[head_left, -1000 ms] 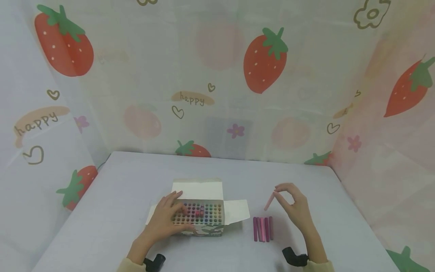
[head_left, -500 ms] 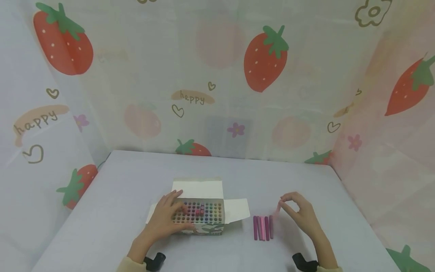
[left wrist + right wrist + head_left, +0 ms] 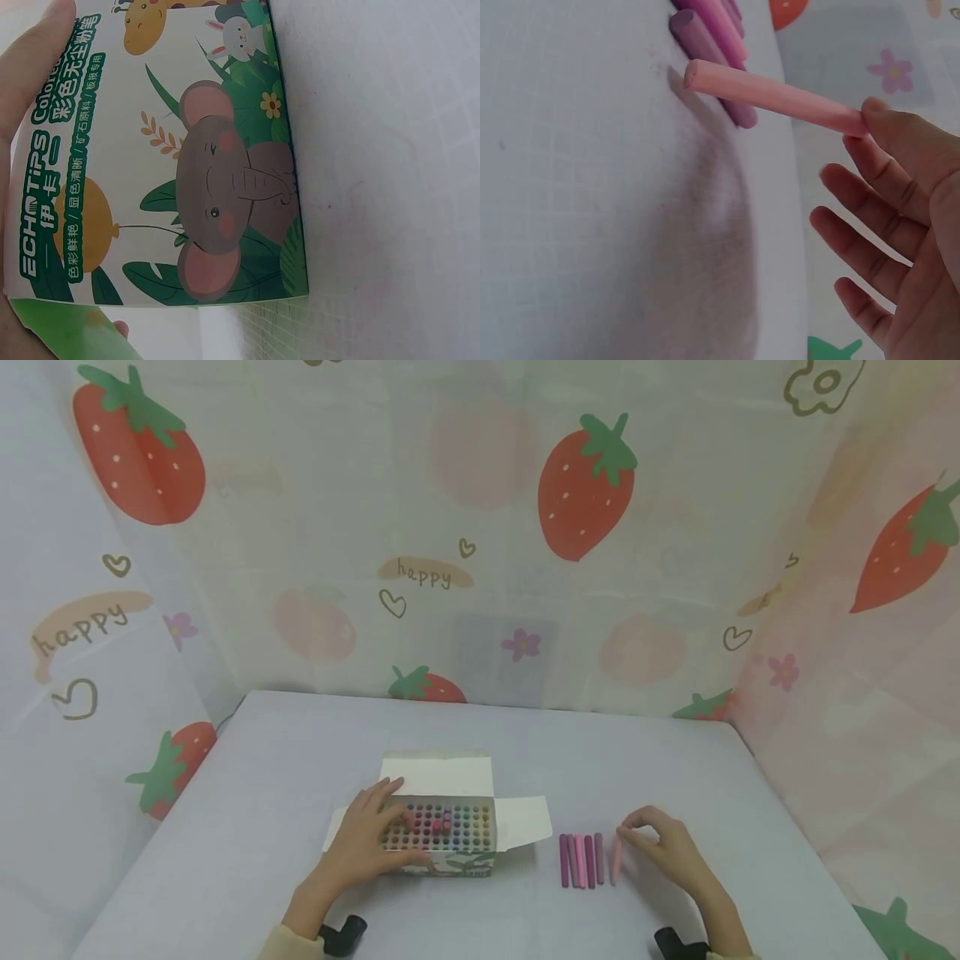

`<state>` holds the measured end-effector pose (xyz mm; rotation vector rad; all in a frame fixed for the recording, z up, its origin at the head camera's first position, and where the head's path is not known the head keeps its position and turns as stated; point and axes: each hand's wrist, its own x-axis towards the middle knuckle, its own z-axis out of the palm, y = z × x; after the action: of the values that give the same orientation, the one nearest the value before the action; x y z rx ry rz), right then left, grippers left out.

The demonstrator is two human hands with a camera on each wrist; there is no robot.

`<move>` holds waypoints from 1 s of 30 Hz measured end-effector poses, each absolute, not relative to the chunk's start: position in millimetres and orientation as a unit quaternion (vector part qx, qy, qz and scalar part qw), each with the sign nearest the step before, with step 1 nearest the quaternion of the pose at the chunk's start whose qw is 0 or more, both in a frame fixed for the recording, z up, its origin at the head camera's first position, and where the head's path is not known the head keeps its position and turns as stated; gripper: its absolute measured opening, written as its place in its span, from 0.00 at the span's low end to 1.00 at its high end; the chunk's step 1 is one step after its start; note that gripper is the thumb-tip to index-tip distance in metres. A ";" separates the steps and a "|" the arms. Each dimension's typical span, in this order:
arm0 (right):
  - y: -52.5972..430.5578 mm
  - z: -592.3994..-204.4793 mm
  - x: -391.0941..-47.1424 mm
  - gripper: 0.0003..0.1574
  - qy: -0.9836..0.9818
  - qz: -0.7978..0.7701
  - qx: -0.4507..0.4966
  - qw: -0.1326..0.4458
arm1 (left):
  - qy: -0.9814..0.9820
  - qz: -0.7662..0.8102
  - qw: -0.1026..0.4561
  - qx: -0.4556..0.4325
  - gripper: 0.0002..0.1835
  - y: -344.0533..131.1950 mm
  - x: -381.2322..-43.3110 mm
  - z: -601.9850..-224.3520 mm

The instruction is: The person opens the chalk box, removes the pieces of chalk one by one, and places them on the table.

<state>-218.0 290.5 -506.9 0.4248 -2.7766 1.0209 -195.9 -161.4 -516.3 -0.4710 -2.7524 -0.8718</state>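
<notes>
Five chalk sticks (image 3: 581, 862) in a row, just left of the right hand (image 3: 666, 847). Light pink stick (image 3: 780, 99) pinched by one end between thumb and finger of that hand, remaining fingers loosely apart; beside the row, contact with table (image 3: 525, 914) not confirmed. Many more upright in the chalk box (image 3: 461, 865), under and right of the left hand (image 3: 358, 842), fingers spread, thumb against near wall. Judged: five set out, sixth nearly placed, release outstanding.
</notes>
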 end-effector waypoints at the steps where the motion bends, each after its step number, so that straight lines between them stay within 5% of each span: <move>1: 290.5 -508.5 -218.8 0.08 -0.928 0.337 0.144 0.074 | -0.935 -0.296 0.108 -0.160 0.26 -161.3 -195.7 -516.2; 18: 281.9 -527.3 -237.7 0.09 -0.962 0.229 0.139 0.056 | -0.934 -0.301 0.106 -0.161 0.26 -160.8 -194.7 -514.4; 30: 280.8 -527.0 -240.7 0.06 -0.951 0.235 0.170 0.111 | -0.935 -0.298 0.105 -0.161 0.27 -162.0 -196.7 -516.5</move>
<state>-240.7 280.8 -527.0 0.4996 -2.7913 0.6892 -196.7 -162.0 -516.5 -0.4734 -2.7565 -0.8787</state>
